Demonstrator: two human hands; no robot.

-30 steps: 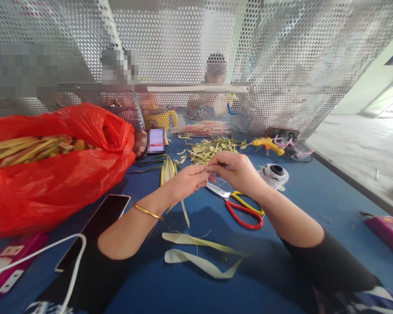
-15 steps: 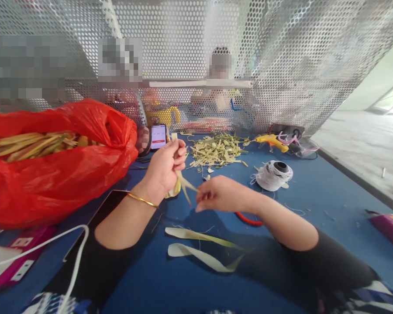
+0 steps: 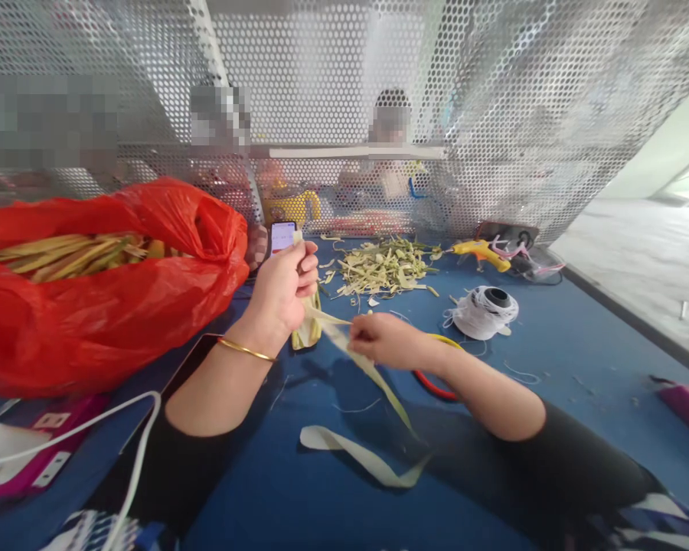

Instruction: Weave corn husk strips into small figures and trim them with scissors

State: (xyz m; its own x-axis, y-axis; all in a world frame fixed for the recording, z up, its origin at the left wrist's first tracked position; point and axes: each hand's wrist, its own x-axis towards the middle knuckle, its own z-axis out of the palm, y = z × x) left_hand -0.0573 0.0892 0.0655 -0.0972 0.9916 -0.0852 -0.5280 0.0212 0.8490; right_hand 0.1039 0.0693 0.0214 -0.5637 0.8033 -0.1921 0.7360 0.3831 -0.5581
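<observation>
My left hand (image 3: 284, 287), with a gold bangle at the wrist, is closed round pale leaf strips; a tip sticks out above the fist. From its underside a thin leaf strip (image 3: 330, 317) runs to my right hand (image 3: 390, 340), whose fingers pinch the other end. A longer leaf strip (image 3: 386, 390) trails from between the hands down to the right; where its upper end is held is hidden. Beneath the left hand lies a pale yellow-green bundle (image 3: 306, 334). Nearer me, a twisted loose strip (image 3: 373, 463) rests on the blue table (image 3: 253, 490).
At left stands a red plastic bag (image 3: 115, 306) of long strips. Leaf scraps (image 3: 384, 265) are heaped at the back, near a yellow glue gun (image 3: 482, 251). A white thread spool (image 3: 482, 314) stands at right. A perforated metal screen (image 3: 310, 69) closes the far side.
Of the two strips lying on the table, the upper one has been lifted and now hangs from between my hands. My left hand has shifted slightly left.
</observation>
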